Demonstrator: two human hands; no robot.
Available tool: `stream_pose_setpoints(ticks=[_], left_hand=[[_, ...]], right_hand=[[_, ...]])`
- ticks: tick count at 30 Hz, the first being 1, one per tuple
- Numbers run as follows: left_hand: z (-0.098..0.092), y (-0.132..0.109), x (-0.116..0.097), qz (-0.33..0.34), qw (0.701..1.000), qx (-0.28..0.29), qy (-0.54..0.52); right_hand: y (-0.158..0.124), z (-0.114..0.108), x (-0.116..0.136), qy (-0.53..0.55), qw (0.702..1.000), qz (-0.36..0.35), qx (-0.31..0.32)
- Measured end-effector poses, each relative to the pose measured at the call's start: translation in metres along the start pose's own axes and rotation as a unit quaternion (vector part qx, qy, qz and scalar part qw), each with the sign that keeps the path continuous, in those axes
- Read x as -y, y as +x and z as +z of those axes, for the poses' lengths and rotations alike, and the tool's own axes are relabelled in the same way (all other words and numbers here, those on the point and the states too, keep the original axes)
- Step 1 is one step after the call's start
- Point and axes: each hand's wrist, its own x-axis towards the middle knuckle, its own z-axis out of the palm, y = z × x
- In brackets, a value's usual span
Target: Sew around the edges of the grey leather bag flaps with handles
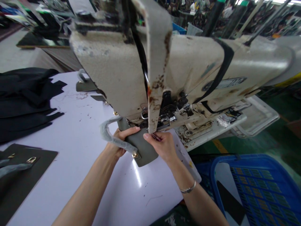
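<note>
A grey-green bag panel (pixel 145 147) lies under the head of a sewing machine (pixel 113 72). A handle (pixel 105 131) in clear plastic wrap curves off the panel, fixed by gold-coloured fittings. My left hand (pixel 122 138) grips the panel through the handle's loop, its index finger stretched flat toward the presser area. On the other side, my right hand (pixel 162 144) is closed at the panel's right edge, thumb pointing at the needle area. A small dark reddish tool (pixel 156 137) shows between its fingers; its kind is unclear. The machine's pale front bar hides the needle.
Black fabric pieces (pixel 25 100) are piled at the left of the white table (pixel 77 150). Another panel with a wrapped handle (pixel 28 182) lies at the near left, and more lie behind the machine. A blue basket (pixel 258 160) holding flat pieces stands at the lower right.
</note>
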Motion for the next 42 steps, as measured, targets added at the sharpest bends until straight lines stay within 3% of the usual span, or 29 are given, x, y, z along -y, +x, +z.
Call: stream_pose_setpoints(ticks=[3,5,9,13,17,27,35,42], left_hand=[[0.006,-0.006,0.008,0.024,0.999,-0.024,-0.028],[0.017,-0.013,0.013,0.050,0.995,-0.069,-0.052],[0.043,-0.031,0.021,0.088,0.981,-0.155,-0.076],[0.061,-0.041,0.027,0.117,0.968,-0.197,-0.098],[0.072,-0.044,0.030,0.091,0.958,-0.222,-0.155],[0.081,-0.043,0.034,0.082,0.942,-0.248,-0.211],[0.081,-0.035,0.032,0.113,0.927,-0.272,-0.230],[0.067,-0.037,0.029,0.072,0.958,-0.196,-0.198]], right_hand=[[-0.005,-0.010,0.005,-0.029,0.998,-0.046,0.023],[-0.003,-0.016,0.005,-0.043,0.997,-0.055,0.031],[0.011,-0.028,0.002,0.022,0.997,-0.001,0.068],[0.025,-0.039,0.003,0.120,0.984,0.066,0.110],[0.034,-0.048,0.006,0.085,0.987,0.058,0.127],[0.040,-0.058,-0.005,0.017,0.989,0.037,0.143],[0.044,-0.052,-0.006,-0.002,0.993,0.036,0.111],[0.038,-0.046,-0.008,0.002,0.997,0.022,0.081]])
